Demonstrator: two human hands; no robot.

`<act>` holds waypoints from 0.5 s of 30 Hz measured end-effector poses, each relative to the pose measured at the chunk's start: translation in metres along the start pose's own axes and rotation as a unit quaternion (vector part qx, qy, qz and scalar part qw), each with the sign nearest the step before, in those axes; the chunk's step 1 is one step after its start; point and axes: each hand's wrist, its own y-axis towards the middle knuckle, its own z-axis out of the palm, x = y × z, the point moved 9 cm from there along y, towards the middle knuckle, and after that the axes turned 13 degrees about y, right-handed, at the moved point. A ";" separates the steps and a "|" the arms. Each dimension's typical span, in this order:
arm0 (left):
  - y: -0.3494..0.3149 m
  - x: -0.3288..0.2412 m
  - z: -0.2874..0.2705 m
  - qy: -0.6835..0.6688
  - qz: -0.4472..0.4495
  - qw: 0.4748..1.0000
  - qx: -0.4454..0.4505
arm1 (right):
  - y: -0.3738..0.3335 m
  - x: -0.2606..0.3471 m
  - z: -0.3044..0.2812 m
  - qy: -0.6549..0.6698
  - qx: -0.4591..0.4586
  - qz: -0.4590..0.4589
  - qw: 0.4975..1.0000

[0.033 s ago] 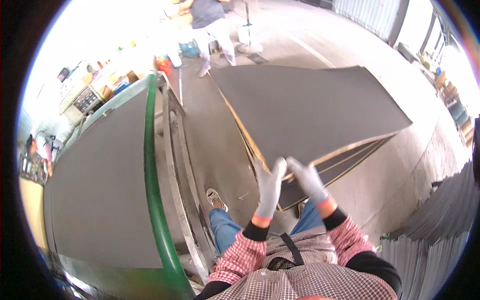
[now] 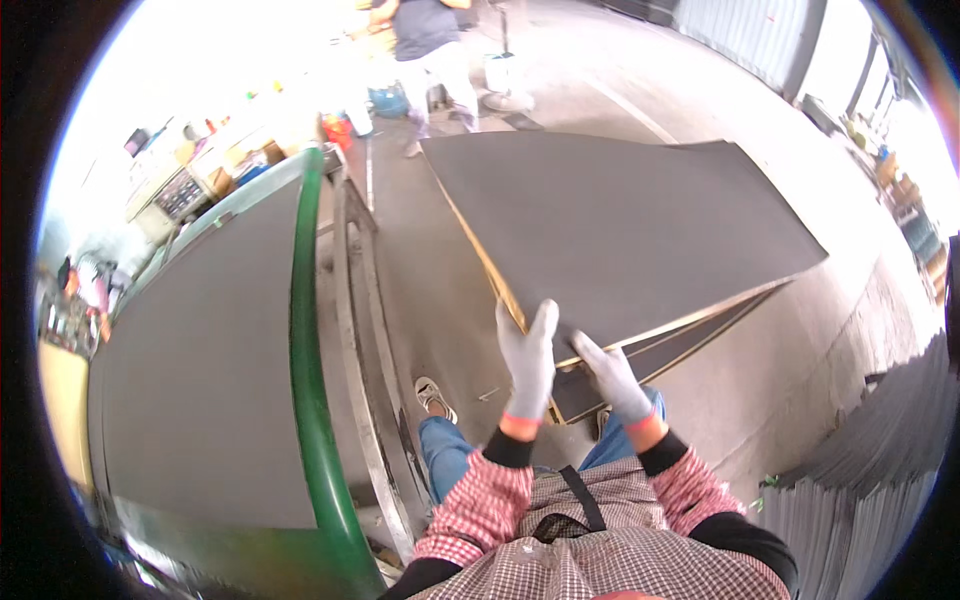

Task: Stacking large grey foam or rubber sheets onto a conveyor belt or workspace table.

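A large dark grey sheet [image 2: 610,230] with tan edges lies before me, its near corner pointing toward my body. My gloved left hand [image 2: 527,355] grips its left edge beside that corner, thumb on top and fingers at the edge. With the thumb over the near edge, my gloved right hand [image 2: 612,380] holds the sheet just right of the corner; its fingers are partly hidden underneath. Below the held sheet, another dark sheet [image 2: 580,395] with a tan edge shows, and a gap separates the two toward the right.
On the left stands a table with a dark top [image 2: 210,380], a green rounded edge [image 2: 318,420] and a metal frame [image 2: 358,350]. A stack of grey sheets [image 2: 860,520] is at lower right. Far ahead, a person [image 2: 430,60] stands near a white bucket [image 2: 500,72].
Both hands have come apart slightly, the right one moving down along the near edge. The sheet's near edge has dropped, narrowing the layered gap beneath it.
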 end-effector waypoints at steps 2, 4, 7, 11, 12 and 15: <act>-0.058 -0.028 -0.038 0.132 0.005 0.991 0.026 | -0.083 -0.010 -0.030 0.353 -0.061 0.149 0.922; -0.071 -0.093 -0.063 0.134 -0.036 0.990 0.016 | -0.098 0.033 -0.103 0.549 -0.165 0.072 0.816; -0.074 -0.191 -0.137 0.233 0.094 0.968 -0.007 | -0.164 -0.038 -0.314 0.533 -0.271 0.081 0.797; -0.153 -0.349 -0.352 0.385 0.228 0.884 -0.134 | -0.210 -0.009 -0.318 0.392 -0.288 0.023 0.874; -0.186 -0.383 -0.377 0.276 0.225 0.914 -0.193 | -0.225 -0.011 -0.336 0.297 -0.317 0.027 0.900; -0.225 -0.400 -0.451 0.540 0.062 0.817 -0.194 | -0.227 -0.034 -0.300 0.296 -0.156 0.028 0.942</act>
